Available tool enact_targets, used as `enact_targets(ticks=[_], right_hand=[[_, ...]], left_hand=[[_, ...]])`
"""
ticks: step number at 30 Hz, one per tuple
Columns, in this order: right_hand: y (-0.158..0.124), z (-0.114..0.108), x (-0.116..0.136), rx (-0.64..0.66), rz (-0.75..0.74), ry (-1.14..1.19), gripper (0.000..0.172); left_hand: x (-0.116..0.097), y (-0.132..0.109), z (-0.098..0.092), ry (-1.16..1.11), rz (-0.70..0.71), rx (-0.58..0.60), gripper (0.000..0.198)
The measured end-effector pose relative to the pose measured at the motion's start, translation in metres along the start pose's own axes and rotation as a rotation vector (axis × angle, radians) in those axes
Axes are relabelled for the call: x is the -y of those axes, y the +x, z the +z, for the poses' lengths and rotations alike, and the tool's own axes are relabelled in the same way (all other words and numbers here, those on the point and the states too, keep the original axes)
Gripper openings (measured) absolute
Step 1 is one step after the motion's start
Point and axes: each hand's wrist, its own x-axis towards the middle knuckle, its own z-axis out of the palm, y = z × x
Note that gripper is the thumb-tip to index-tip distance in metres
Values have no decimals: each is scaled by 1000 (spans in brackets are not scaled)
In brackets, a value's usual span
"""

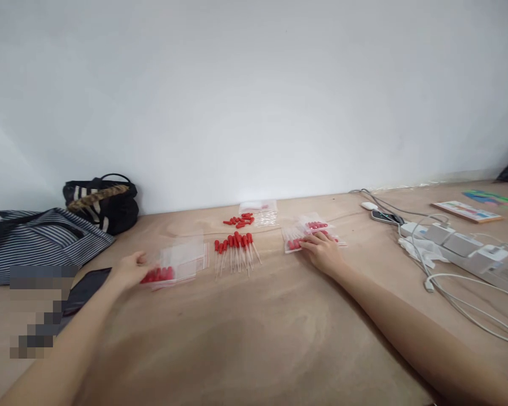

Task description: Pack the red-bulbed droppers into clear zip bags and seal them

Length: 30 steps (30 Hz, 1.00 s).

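Observation:
My left hand (pixel 130 269) is at the left edge of a clear zip bag (pixel 184 254) with red-bulbed droppers (pixel 160 274) in it. Blur hides whether its fingers grip the bag. My right hand (pixel 324 252) lies with fingers stretched over another zip bag (pixel 290 234) of red-bulbed droppers; a further bag (pixel 313 219) with red bulbs lies just behind. Between my hands, several loose droppers (pixel 237 251) with red bulbs and clear tubes lie in a row. Behind them are loose red rubber bulbs (pixel 241 220) and clear tubes (pixel 266 218) beside a flat plastic bag (pixel 254 206).
On the left are a striped bag (pixel 46 237), a black handbag (pixel 105 206) and a dark flat item (pixel 87 287). A power strip (pixel 457 248) with chargers, white cables (pixel 457 307), a tissue (pixel 419 249) and a framed board (pixel 468 211) occupy the right. A wall (pixel 254 101) bounds the table (pixel 237 338).

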Motion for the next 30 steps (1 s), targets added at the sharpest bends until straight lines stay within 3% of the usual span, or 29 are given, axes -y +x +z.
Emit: enact_targets(ticks=[4,7,10,13,15,22,24,27,30], right_hand=[[7,0,3,-26,161,-42,21],[10,2,-1,-3,263,57,20],[1,0,-12,-33,188,305,20],[-21,-9,-27,-52,31,518,16],[-37,-18,-38,-82,8,589,13],[-61,-30,-83,-531,361,535,12],[-61,-26,-94,-506,437,505,15],[-63,-21,-103,-352,517,456,19],[-66,-21,-108,-167,505,416,17]], left_hand=[[-6,-11,17,128,211,63,44],[-11,-21,33,145,376,163,41],[-10,-28,46,171,463,210,42],[-6,-30,53,216,483,225,44],[-4,-30,54,248,486,232,44],[-7,-21,56,367,493,263,46],[-10,-20,56,407,493,271,45],[-16,-19,55,477,485,280,39],[-21,-20,55,541,478,288,34]])
